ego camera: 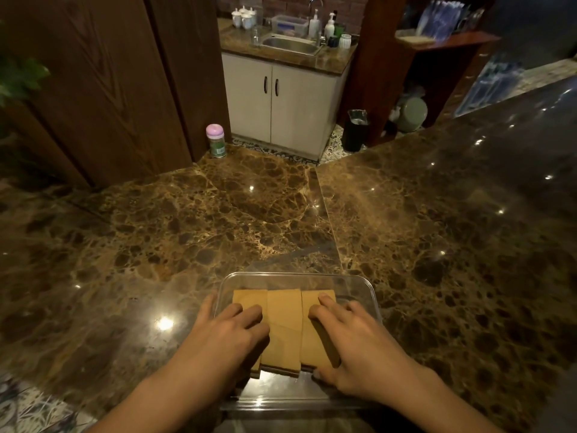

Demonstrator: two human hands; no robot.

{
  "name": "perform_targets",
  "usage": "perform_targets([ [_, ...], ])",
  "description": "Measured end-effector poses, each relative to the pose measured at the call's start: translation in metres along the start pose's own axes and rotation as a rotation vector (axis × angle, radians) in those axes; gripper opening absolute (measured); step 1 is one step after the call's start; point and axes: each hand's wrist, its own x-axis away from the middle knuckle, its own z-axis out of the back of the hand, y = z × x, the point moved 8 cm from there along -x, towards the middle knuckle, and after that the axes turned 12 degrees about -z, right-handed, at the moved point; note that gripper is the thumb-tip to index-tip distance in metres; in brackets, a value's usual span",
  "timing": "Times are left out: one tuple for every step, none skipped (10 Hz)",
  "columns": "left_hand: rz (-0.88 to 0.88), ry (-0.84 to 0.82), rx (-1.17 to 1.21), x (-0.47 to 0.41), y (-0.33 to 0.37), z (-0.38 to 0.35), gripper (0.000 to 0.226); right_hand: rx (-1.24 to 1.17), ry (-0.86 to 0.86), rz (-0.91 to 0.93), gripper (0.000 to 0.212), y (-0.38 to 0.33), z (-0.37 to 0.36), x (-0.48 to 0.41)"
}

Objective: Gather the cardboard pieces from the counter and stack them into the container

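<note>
Three side-by-side stacks of cardboard pieces (284,323) already lie inside the container, and no loose piece shows anywhere on the brown marble counter (187,229). The counter spreads wide to the left, the right and the far side. By that, the gathering looks done, and what seems left is only squaring and settling the stacks.

The clear plastic container (296,274) sits at the near middle of the counter, close to its near edge. The cardboard fills its left and middle parts, while a strip of bare floor shows along its right wall and near end.

The left hand (228,332) lies on the left stack with fingers fairly straight and slightly spread, pressing down. Its thumb appears to sit outside the container's left wall.

The right hand (352,335) rests on the right stack the same way, with fingers laid flat on top and the thumb touching the stack's near end. Neither hand lifts anything.
</note>
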Motion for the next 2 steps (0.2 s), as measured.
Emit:
perform_targets([
  [-0.01, -0.073, -0.033, -0.004, 0.003, 0.014, 0.054, -0.009, -0.012, -0.025, 0.092, 0.0, 0.002, -0.001],
  [0.014, -0.064, 0.046, -0.013, 0.001, 0.047, 0.058, -0.034, -0.015, -0.067, 0.095, 0.002, 0.017, -0.007],
])
